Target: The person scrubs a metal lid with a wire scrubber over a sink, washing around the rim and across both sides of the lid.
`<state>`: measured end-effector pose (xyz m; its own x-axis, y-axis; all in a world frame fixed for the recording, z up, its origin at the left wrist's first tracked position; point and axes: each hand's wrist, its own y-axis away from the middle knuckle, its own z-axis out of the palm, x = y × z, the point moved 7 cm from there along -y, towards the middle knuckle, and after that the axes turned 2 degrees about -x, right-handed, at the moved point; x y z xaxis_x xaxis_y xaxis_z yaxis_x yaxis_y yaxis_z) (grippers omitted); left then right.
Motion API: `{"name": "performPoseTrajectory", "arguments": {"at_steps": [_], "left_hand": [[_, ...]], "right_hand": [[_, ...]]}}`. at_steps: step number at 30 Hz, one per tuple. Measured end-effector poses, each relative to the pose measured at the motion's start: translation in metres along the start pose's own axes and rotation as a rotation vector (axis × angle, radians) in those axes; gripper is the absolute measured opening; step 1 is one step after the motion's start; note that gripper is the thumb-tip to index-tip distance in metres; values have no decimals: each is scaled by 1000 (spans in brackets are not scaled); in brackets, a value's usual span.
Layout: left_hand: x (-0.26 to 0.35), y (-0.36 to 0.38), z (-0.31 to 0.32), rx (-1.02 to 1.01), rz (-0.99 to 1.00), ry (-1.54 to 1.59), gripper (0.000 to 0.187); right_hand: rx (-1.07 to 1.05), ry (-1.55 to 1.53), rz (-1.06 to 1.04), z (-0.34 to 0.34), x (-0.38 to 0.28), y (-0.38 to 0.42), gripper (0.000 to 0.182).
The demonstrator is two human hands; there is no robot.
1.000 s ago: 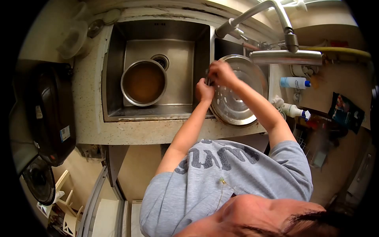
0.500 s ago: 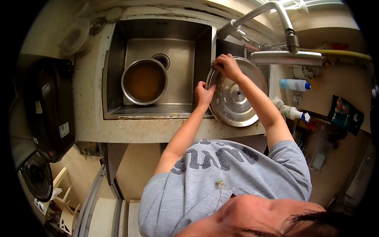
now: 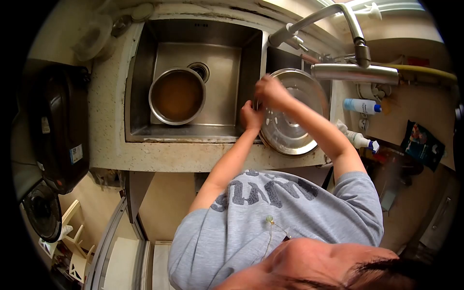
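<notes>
A round, shiny metal pot lid [image 3: 295, 130] rests tilted over the right-hand sink basin, its surface wet with light patches. My left hand [image 3: 251, 117] is closed on the lid's left rim. Blurred by motion, my right hand [image 3: 273, 92] is curled at the lid's upper left edge, just above my left hand. Whatever lies in its fingers is hidden. In the left basin [image 3: 223, 96] stands a round metal pot [image 3: 151, 100] holding brownish liquid [image 3: 176, 96], close to the drain [image 3: 199, 71].
A faucet [image 3: 355, 29] with a wide metal head [image 3: 355, 72] reaches over the right side. A blue-capped bottle [image 3: 360, 106] and a spray bottle [image 3: 358, 140] stand at right. A black appliance [image 3: 60, 125] is at left. The speckled counter [image 3: 193, 157] borders the sink.
My right hand has shifted slightly left and down along the lid's rim and is now blurred. My left hand still grips the rim. The view has moved slightly.
</notes>
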<state>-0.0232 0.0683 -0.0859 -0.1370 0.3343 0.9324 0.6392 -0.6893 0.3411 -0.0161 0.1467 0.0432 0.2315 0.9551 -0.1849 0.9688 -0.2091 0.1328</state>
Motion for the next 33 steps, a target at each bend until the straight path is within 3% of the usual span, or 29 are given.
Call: {"name": "performPoseTrajectory", "arguments": {"at_steps": [2,3,5,6,7,9,10,11,13,14,15,17,18,20,22,23,25,27,30,33], "left_hand": [[-4,-3,4,55,47,-45,27],[3,-1,-3,50,45,-50,27],[25,1,-10,-60,-47,-81,24],[18,0,-8,-57,-38,-100,26],[13,-2,-4,-58,-34,-98,26],[10,-1,-3,70,8,-68,33],[12,-2,-2,25,12,-71,34],[14,0,-6,19,13,-75,34],[19,1,-8,-18,-27,-91,34],[20,3,-11,7,-66,-130,35],[19,8,-12,4,-62,-132,35],[13,19,-19,160,-108,-28,37],[7,23,-20,109,-200,13,44],[26,18,-29,72,-143,-44,50],[40,5,-29,-23,-69,-102,61],[52,-3,-29,31,26,-171,56],[44,-20,-15,-53,45,-230,44],[38,-21,-6,-88,55,-253,38],[29,-25,3,-89,69,-208,30],[31,-28,5,-69,62,-137,28]], "right_hand": [[19,-178,-110,9,-8,6,5],[50,-74,-37,19,20,9,5],[260,17,317,-6,63,12,4],[204,42,313,3,63,10,5],[31,45,62,9,34,1,2],[112,-219,86,9,-1,7,3],[85,-325,63,16,18,8,4],[125,-231,143,17,44,11,5],[289,9,516,-1,86,22,4],[341,-60,609,1,104,28,4],[502,-7,546,-13,99,31,2],[595,-330,781,-12,109,49,7],[596,-328,774,-18,101,51,7],[624,-580,858,-16,89,61,13],[627,-585,758,-19,73,56,14],[631,-574,656,-24,65,51,16],[614,-537,595,-26,59,40,18],[500,-319,364,-25,42,19,19],[269,-288,256,1,21,1,15],[218,-267,176,-1,44,-4,9]]}}
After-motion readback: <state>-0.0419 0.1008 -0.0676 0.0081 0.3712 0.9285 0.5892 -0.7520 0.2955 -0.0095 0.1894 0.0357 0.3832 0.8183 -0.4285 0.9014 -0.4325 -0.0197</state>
